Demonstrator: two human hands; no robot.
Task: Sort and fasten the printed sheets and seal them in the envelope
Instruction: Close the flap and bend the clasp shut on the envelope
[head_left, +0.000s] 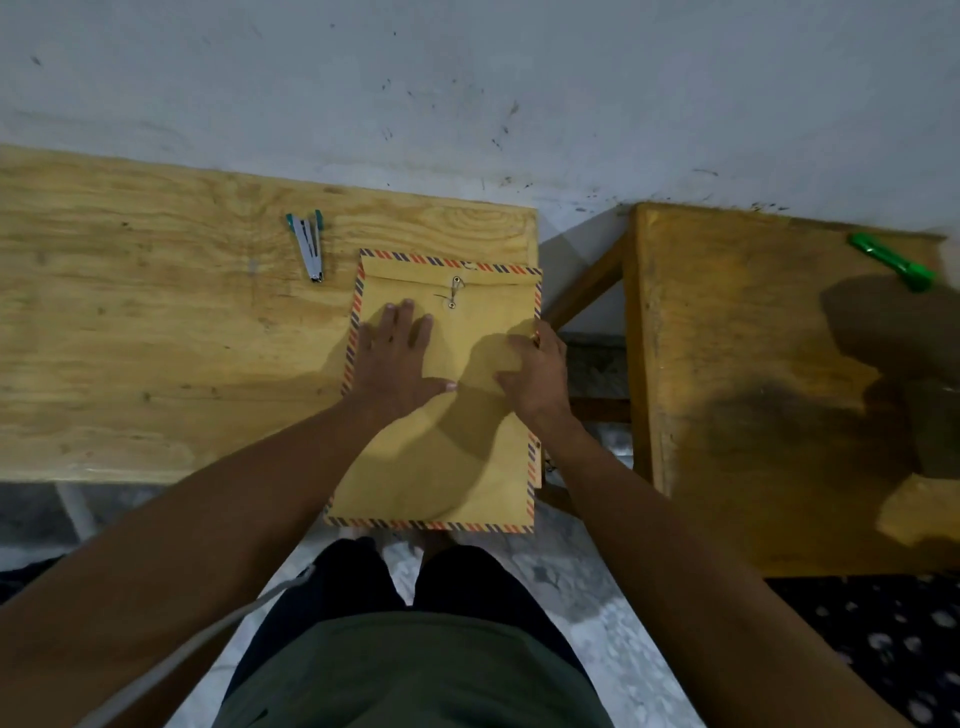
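A brown envelope (441, 457) with a red-and-blue striped border lies at the right end of the light wooden table (156, 338), its near end hanging over the table's front edge. Its flap is folded down, and a string runs between the two button clasps (454, 292). My left hand (397, 358) presses flat on the envelope's upper left with fingers spread. My right hand (535, 371) rests on the envelope's right edge, fingers curled over it. No printed sheets show. A teal and silver stapler (307, 244) lies on the table, left of the envelope's top.
A second, darker wooden table (753, 389) stands to the right across a narrow gap. A green object (891, 261) lies near its far edge. A white wall runs behind both tables. My legs and a speckled floor are below.
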